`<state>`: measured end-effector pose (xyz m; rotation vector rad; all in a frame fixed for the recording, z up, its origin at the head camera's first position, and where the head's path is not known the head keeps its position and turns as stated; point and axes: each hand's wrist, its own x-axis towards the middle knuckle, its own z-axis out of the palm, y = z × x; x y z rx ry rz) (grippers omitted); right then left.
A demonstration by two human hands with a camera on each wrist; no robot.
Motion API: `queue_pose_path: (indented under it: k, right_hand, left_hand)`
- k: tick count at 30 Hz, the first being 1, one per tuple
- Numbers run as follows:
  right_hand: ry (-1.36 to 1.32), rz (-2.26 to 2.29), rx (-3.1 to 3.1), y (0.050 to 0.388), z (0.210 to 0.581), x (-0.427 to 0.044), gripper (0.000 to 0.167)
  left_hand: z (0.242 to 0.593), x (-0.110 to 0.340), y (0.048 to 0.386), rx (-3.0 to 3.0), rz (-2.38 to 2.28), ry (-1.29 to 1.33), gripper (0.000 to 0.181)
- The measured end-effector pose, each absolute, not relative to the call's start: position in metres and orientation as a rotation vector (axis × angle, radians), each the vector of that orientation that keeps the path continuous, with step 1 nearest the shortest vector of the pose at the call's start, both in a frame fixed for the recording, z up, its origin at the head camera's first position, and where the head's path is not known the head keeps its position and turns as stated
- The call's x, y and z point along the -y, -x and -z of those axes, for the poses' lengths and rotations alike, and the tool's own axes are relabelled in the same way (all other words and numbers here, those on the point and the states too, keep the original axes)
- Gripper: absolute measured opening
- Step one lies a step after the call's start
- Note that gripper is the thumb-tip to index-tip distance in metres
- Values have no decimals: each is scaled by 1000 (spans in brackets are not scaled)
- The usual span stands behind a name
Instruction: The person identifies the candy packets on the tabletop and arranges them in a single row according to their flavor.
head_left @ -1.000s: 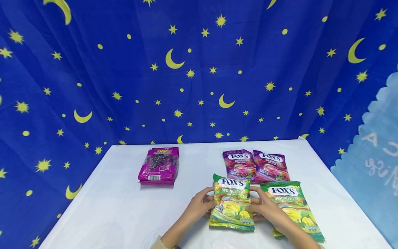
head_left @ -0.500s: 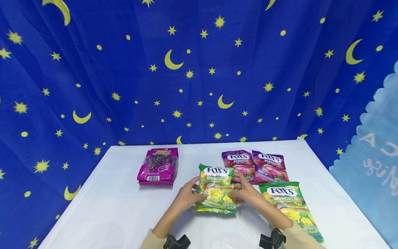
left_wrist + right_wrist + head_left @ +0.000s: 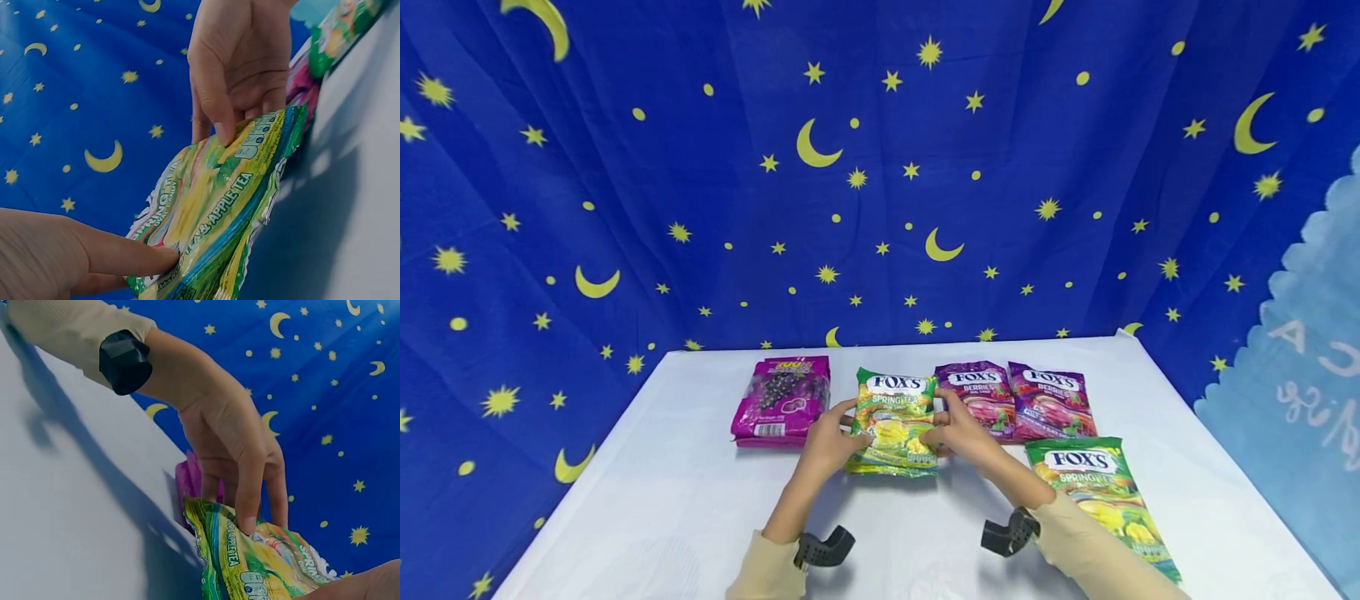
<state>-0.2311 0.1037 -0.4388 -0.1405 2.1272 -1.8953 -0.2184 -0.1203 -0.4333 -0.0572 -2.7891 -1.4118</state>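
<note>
Both hands hold a green and yellow Fox's Spring Tea bag (image 3: 893, 421) between the purple packs. My left hand (image 3: 831, 440) grips its left edge, thumb on the front. On the right edge, my right hand (image 3: 964, 432) pinches it the same way. In the left wrist view the bag (image 3: 212, 206) is tilted, with the left hand (image 3: 75, 253) near and the right hand (image 3: 240, 62) beyond. The right wrist view shows the bag (image 3: 250, 559), the left hand (image 3: 231, 431) and part of the right hand (image 3: 369, 584).
A purple grape candy pack (image 3: 784, 402) lies at the left. Two Fox's Berries bags, one (image 3: 981, 398) beside the other (image 3: 1051, 400), lie right of the held bag. Another Spring Tea bag (image 3: 1105, 500) lies in front of them on the white table (image 3: 647, 500).
Both hands have carried the Spring Tea bag leftward and farther back, from near the other Spring Tea bag to beside the grape pack. The forearms and wrist devices have come further into view.
</note>
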Motion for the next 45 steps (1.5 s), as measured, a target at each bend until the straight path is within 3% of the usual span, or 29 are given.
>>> queue_pose_path:
  k: [26,38,45]
  right_hand:
    - [117,1909,-2180,276,463,-57,78]
    - [203,1669,-2584,284,469,-46,82]
    - [282,1537,-2727,287,477,-43,76]
  left_hand:
    - [440,114,238,2698,803,-101,50]
    - [441,111,246,2645,536,-100,20]
    - [448,108,248,2602,430,-130,15]
